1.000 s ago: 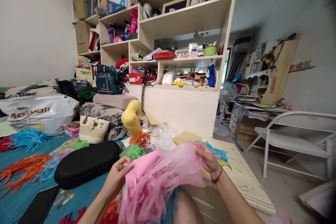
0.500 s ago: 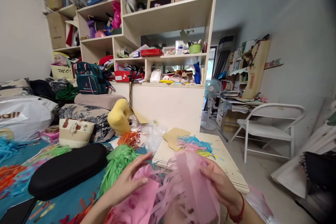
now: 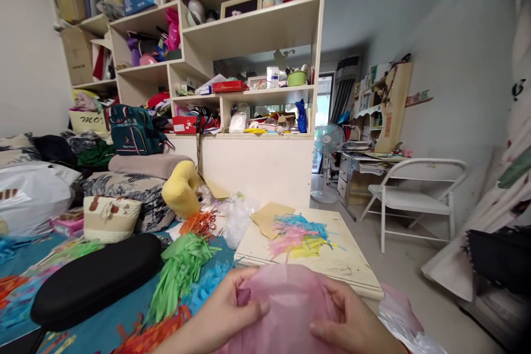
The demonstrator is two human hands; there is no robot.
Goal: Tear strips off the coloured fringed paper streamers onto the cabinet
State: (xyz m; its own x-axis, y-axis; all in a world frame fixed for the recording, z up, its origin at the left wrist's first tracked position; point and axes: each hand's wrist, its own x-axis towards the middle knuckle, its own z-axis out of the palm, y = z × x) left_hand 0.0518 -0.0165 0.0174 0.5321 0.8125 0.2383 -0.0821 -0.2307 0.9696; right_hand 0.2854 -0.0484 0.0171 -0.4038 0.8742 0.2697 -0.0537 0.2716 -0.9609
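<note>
Pink tissue paper (image 3: 286, 310) hangs between my two hands at the bottom centre, its lower part cut off by the frame. My left hand (image 3: 243, 304) pinches its left edge between thumb and fingers. On the right edge, my right hand (image 3: 342, 312) grips the same paper with the thumb in front. Just beyond lies a cream board (image 3: 352, 265) bearing blue tissue strips (image 3: 309, 227), pink strips and yellow strips (image 3: 309, 247). Left of my hands are a green tissue tassel (image 3: 178, 271), a blue tassel (image 3: 209, 285) and an orange-red one (image 3: 160, 332).
A black oval case (image 3: 97, 279) lies on the teal cloth at left, near a woven bag (image 3: 110, 221). Behind are a yellow cushion (image 3: 181, 191), clear plastic wrap (image 3: 238, 218) and a shelf unit (image 3: 249, 166). A white folding chair (image 3: 415, 196) stands at right.
My left hand has moved right and taken hold of the pink tissue paper. The paper is lower now, its fringe no longer spread in view. The camera view has shifted slightly.
</note>
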